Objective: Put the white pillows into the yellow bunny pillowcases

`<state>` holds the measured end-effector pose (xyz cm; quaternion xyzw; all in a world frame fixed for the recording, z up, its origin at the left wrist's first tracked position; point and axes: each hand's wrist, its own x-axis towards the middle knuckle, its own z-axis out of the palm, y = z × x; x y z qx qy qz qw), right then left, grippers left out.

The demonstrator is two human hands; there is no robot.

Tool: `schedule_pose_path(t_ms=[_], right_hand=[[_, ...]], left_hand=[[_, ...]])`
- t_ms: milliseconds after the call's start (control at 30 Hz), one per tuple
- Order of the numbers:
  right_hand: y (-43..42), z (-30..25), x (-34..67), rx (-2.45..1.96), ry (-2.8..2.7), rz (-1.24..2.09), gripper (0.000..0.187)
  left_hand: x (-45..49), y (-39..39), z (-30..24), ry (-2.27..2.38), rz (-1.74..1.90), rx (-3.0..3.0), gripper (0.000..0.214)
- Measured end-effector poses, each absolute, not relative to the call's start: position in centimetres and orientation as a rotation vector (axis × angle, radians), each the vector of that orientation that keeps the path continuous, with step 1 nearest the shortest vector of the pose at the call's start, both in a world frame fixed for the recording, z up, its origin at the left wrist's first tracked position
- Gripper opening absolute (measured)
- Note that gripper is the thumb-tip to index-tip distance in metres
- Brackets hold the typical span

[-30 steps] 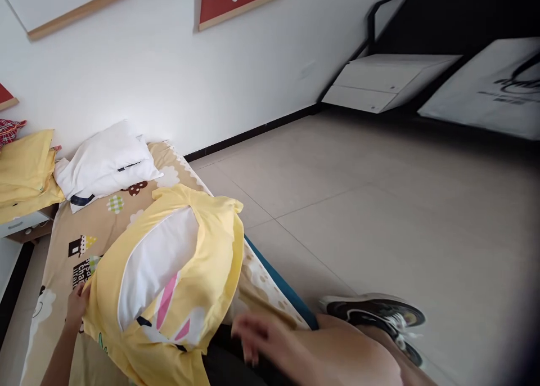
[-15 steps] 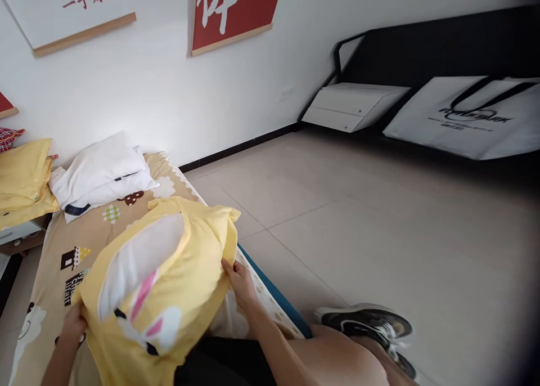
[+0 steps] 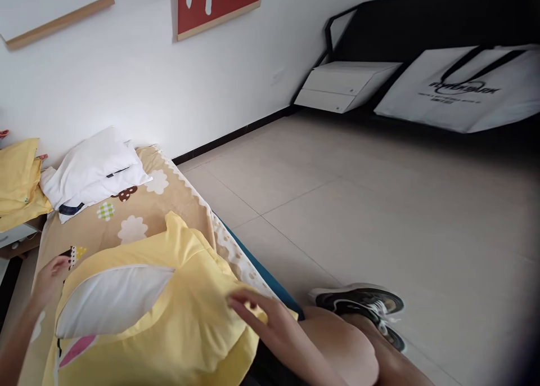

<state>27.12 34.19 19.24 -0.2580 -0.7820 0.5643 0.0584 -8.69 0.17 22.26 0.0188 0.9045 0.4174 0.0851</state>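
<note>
Yellow pillowcase between your two hands, opening facing up

The pillowcase lies on the bed's patterned sheet, in front of your lap, with a white pillow showing through the long opening in its upper face. From your left hand, the cloth lies to the right and toward you; those fingertips sit just beside its left edge. From your right hand, most of it stretches left, and the fingertips are over the yellow fabric near the side by the bed's edge. Your right hand is nearer the broad yellow face, while your left is nearer the left end of the opening, with a strip of yellow between.

Your left fingers are loosely bent and appear released. Your right fingers are curled over the cloth with no fold visibly pinched, so they look free of it too; whether they touch it, you can't tell from here.

The opening's long axis runs across you, rising from the near left to the far right. One corner of the pillowcase points away from you, up the bed; the stacked white pillows rest at that far end. The near end runs out of view, so the long axis of the whole case can't be settled.
</note>
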Motion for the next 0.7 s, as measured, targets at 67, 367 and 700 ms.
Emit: schedule_pose_path(t_ms=[67,367,700], right_hand=[[34.3,19.0,22.4,-0.755,-2.337,1.535,0.036],[32.0,15.7,11.5,-0.989,-2.757,0.623,0.033],[36.0,21.2,11.1,-1.136,-2.769,0.671,0.040]], left_hand=[[-4.2,3.9,21.7,2.592,1.190,0.525,0.012],[6.2,13.7,16.2,2.261,0.283,1.388,0.050],[2.7,24.6,13.4,2.122,0.069,1.633,0.046]])
